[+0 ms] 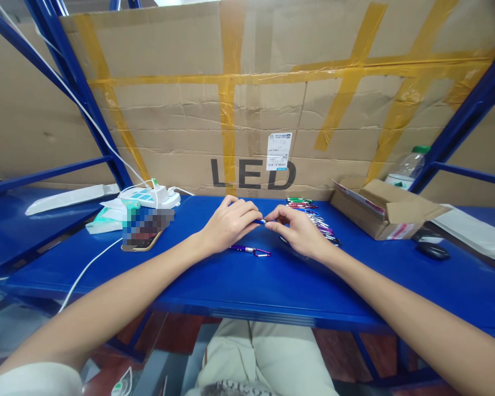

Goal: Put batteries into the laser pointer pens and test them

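Note:
Over the middle of the blue table, my left hand [233, 221] is closed around a blue pen [259, 221], which lies mostly hidden under its fingers. The thumb and forefinger of my right hand [295, 228] pinch the silvery end of the same pen. Just below my hands, a purple pen with a carabiner clip [249, 251] lies flat on the table. Beyond my right hand a row of pens [319, 223] with similar clips, in green, red, blue, purple and black, is partly covered by that hand.
An open cardboard box [390, 212] stands at the right, with a black mouse [433, 251] and a bottle [410, 168] near it. Leftward are a phone [146, 234], a tissue pack [111, 217] and a power strip [152, 196] with white cables. A large cardboard panel [169, 132] closes the back.

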The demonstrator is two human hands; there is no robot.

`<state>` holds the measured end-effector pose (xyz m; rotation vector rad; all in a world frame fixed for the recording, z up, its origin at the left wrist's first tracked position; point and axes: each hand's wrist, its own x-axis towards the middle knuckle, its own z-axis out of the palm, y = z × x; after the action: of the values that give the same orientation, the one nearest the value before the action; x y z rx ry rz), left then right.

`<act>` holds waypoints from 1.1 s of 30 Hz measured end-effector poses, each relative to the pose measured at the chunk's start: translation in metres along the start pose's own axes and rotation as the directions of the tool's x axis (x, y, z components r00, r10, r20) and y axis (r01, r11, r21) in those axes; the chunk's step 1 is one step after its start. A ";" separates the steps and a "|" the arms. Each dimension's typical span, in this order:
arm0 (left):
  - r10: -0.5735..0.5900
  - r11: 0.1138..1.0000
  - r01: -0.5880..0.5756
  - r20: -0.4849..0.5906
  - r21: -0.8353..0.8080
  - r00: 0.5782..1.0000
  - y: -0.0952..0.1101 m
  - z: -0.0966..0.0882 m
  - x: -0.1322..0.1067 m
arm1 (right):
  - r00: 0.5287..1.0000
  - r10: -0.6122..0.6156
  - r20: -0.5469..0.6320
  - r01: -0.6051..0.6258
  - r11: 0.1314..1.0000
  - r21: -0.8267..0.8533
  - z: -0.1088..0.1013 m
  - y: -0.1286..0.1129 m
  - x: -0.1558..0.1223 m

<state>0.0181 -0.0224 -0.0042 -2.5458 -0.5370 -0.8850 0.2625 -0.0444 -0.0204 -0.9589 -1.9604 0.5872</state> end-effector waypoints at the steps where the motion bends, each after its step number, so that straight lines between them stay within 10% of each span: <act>1: 0.010 1.000 -0.010 -0.006 0.010 1.000 0.000 0.000 0.000 | 1.000 0.002 0.004 -0.002 1.000 0.010 0.000 0.000 0.000; 17: 0.106 0.991 -0.099 -0.081 0.085 0.991 0.001 -0.001 0.001 | 0.978 0.136 0.159 -0.170 0.959 0.228 -0.003 -0.008 0.004; 33: 0.185 0.973 -0.157 -0.160 0.171 0.970 0.004 -0.006 0.004 | 0.859 0.318 0.402 -0.510 0.609 0.608 -0.004 -0.011 0.002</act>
<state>0.0197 -0.0276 0.0020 -2.3050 -0.3137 -0.9523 0.2611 -0.0488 -0.0096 -0.8561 -1.4716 1.6742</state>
